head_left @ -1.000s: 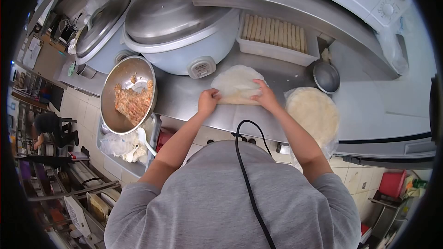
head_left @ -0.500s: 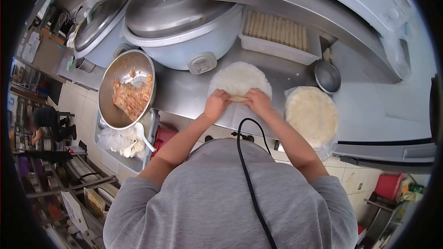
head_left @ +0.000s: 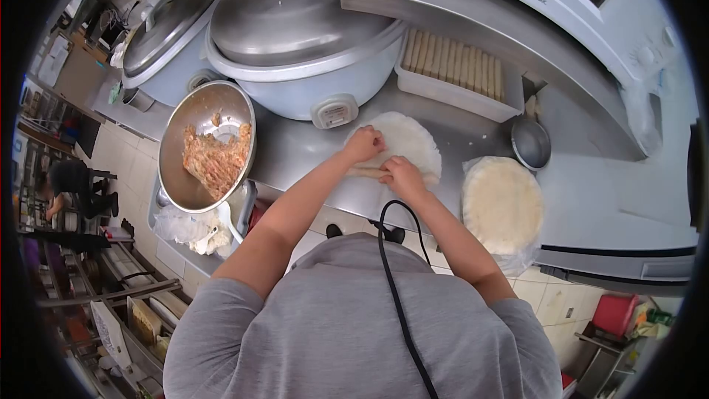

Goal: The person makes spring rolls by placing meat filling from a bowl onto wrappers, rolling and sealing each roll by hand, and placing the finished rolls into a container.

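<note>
A round white spring roll wrapper point(head_left: 415, 140) lies on the steel counter, its near edge rolled into a thin roll point(head_left: 363, 172). My left hand point(head_left: 365, 143) is closed over the wrapper's left side, fingers curled in a pinch at its edge. On the roll rests my right hand point(head_left: 402, 175), its fingers bent around the middle and pressing it. Just right of it, a stack of round wrappers point(head_left: 502, 199) sits in clear plastic. To the left, a tilted steel bowl point(head_left: 167, 151) holds a reddish minced filling point(head_left: 214, 157).
Two large rice cookers point(head_left: 303, 85) stand behind, under a steel shelf point(head_left: 473, 15). A white tub point(head_left: 458, 100) holds finished rolls in a row. A small metal bowl point(head_left: 532, 144) stands at the right. Below the filling bowl is a grey bin point(head_left: 199, 247). A person point(head_left: 77, 185) is far left.
My left hand has lifted off the roll and moved up and inward over the wrapper's left side. My right hand has shifted toward the roll's middle. The view has shifted slightly.
</note>
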The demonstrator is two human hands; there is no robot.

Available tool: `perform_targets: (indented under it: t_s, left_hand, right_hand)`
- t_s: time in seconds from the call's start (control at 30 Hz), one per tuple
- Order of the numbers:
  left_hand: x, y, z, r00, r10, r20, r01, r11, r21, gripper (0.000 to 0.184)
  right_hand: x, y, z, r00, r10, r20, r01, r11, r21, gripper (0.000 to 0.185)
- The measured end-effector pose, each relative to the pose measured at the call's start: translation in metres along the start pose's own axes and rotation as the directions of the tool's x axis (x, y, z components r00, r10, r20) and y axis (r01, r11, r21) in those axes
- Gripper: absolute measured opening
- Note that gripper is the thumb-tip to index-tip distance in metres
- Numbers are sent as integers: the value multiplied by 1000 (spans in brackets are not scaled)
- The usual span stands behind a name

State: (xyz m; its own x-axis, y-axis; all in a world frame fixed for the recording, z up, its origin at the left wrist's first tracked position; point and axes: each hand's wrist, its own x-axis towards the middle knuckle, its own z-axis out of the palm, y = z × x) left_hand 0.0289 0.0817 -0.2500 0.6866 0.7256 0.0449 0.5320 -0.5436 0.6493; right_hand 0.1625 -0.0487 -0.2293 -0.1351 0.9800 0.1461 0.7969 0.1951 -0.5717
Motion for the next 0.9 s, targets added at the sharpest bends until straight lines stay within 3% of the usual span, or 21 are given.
perform_targets:
  t_s: [0.13,0.2,0.43,0.5,0.63,0.7,0.8,0.9]
  left_hand:
    - [15,-16,13,996,-40,80,34,997,76,21]
    - [22,-14,12,991,-81,107,65,987,148,24]
    - [33,10,-4,956,-174,235,109,958,265,33]
    - [34,20,-9,896,-273,350,141,922,360,37]
    - [31,20,-12,936,-161,314,47,939,342,38]
    - [29,23,-13,931,-180,317,56,931,361,40]
    - [30,30,-16,903,-269,335,151,929,339,48]
    - [33,31,-13,874,-337,349,190,900,393,51]
  right_hand:
    - [6,-13,-6,996,6,88,0,997,-72,23]
    - [13,-21,-5,991,18,133,-21,1000,18,25]
    - [16,-25,1,987,37,159,-24,996,-83,29]
    - [20,-39,-7,984,46,173,-48,999,5,29]
    - [19,-36,7,987,51,150,-58,998,40,30]
    - [24,-35,7,955,65,291,-61,998,-22,34]
    - [29,-45,37,979,62,193,-62,998,-7,45]
    - [28,-47,39,977,9,213,-8,1000,-5,50]
